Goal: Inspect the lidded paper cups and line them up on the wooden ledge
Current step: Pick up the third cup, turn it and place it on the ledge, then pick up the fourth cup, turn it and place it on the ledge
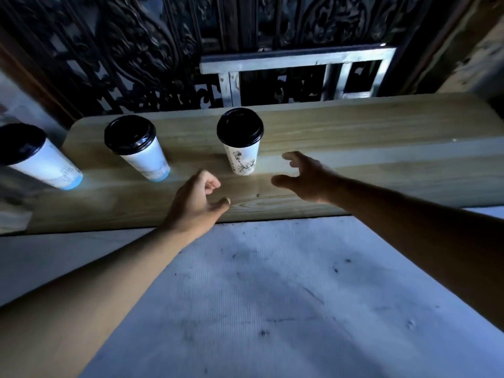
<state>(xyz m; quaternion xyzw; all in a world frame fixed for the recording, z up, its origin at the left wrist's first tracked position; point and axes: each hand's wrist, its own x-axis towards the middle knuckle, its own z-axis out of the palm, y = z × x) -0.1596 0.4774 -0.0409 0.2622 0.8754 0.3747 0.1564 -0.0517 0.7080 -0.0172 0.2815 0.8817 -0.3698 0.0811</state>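
Three lidded paper cups stand upright in a row on the wooden ledge (354, 148), which runs across the middle of the frame with rounded corners at its far left and far right. The left cup (41, 159), with a blue band at its base, is cut off by the left edge of the frame, and whether its base sits on the ledge or just off its end is hard to tell. The middle cup (141, 151), also blue at the bottom, stands near the ledge's left end; the right cup (242, 148), printed with a dark floral drawing, stands at centre, well apart from the middle one. All three carry black lids. The left hand (196, 203) hovers over the near part of the surface, below and left of the right cup, its fingers (211, 184) curled loosely and apart, holding nothing. The right hand (302, 175) hovers just right of that cup, fingers spread, also holding nothing and not touching the cup. Nothing lies between either hand and the cup. To the right of the right hand the ledge is bare wood up to its rounded end. Behind the ledge rises a dark carved wooden screen (136, 50), its pattern dim, with a grey metal frame (294, 61) leaning before it. Below the near edge lies a pale scuffed floor (259, 296).
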